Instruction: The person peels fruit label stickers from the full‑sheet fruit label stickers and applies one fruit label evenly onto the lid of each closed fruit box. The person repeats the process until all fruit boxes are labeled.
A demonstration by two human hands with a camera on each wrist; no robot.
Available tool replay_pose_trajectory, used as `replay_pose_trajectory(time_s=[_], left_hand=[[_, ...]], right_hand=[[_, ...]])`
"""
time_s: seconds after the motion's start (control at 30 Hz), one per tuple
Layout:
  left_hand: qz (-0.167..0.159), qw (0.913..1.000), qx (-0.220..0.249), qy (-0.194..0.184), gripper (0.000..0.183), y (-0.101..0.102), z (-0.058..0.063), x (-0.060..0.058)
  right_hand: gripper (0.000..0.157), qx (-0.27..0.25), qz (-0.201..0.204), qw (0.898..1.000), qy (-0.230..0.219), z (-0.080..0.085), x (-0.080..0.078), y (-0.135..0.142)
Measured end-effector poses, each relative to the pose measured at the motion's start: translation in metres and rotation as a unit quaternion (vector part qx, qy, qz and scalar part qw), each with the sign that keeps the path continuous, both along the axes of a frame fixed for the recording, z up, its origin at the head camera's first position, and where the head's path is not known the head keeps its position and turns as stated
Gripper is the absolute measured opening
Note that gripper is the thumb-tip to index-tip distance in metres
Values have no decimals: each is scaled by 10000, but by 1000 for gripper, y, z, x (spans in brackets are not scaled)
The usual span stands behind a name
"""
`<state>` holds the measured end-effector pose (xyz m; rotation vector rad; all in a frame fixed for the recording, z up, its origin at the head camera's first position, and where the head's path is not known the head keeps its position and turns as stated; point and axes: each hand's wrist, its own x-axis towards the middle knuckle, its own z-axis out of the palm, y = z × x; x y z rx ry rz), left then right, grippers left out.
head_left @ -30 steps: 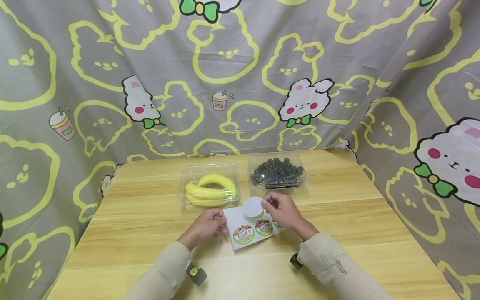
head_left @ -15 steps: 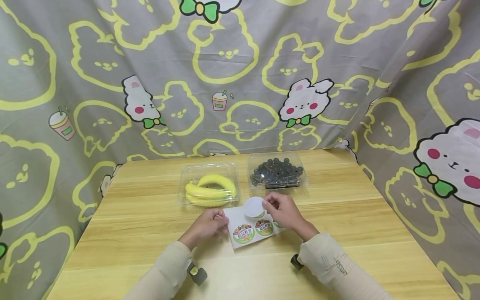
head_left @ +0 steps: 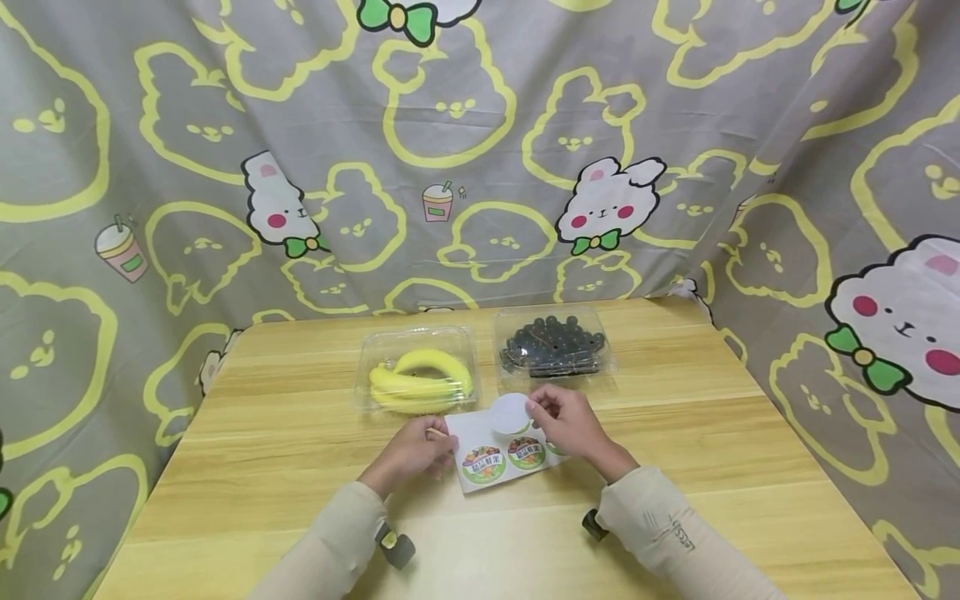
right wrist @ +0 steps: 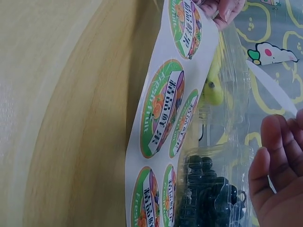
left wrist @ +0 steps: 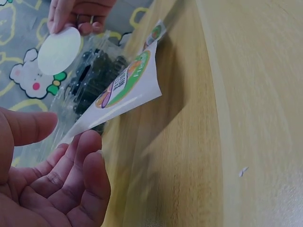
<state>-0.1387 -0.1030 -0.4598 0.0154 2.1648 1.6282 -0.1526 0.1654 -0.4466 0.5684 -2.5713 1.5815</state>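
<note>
My left hand (head_left: 416,450) grips the left edge of a white sheet of round fruit stickers (head_left: 462,429), which it holds tilted above the table. Between the thumb and fingers of my right hand (head_left: 567,421) is one round sticker (head_left: 510,414), its plain white back towards me. In the left wrist view this sticker (left wrist: 59,51) stands apart from the sheet (left wrist: 142,90). The right wrist view shows several printed "Fresh Fruit" labels on the sheet (right wrist: 163,118), and the pinched sticker (right wrist: 272,85) nearly edge-on. My right hand covers the sheet's right end in the head view.
Behind the hands, a clear plastic box (head_left: 367,350) of yellow bananas (head_left: 431,375) stands left of another clear box (head_left: 592,317) of dark grapes (head_left: 555,346). They sit on a wooden table (head_left: 285,417) backed by a patterned curtain (head_left: 480,100).
The sticker in my right hand has shifted slightly right. My left hand has tilted the sheet a little, its near edge rising. Both boxes stay put.
</note>
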Motion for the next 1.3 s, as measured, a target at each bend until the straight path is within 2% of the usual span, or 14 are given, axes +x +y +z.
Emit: replay_pose_trajectory(time_s=[0.2,0.43,0.57,1.07,1.3], left_hand=[[69,9999,-128,61,19,1,0,-1],[160,9959,-830,334,14,4,-6,-3],[171,9933,-1083,376,14,4,-7,-3],[248,9911,-1287,229,13,7,-10,-7],[193,9877,-1494,426,13,8,-9,-9]], right_hand=[[6,-43,-36,9999,-84,0,1,0],[7,-149,-2,9997,-167,-2,1,0],[9,-194,23,9996,-225,-4,1,0],[9,-78,116,9996,-256,-3,0,1],[8,-140,134,9994,-278,-3,-1,0]])
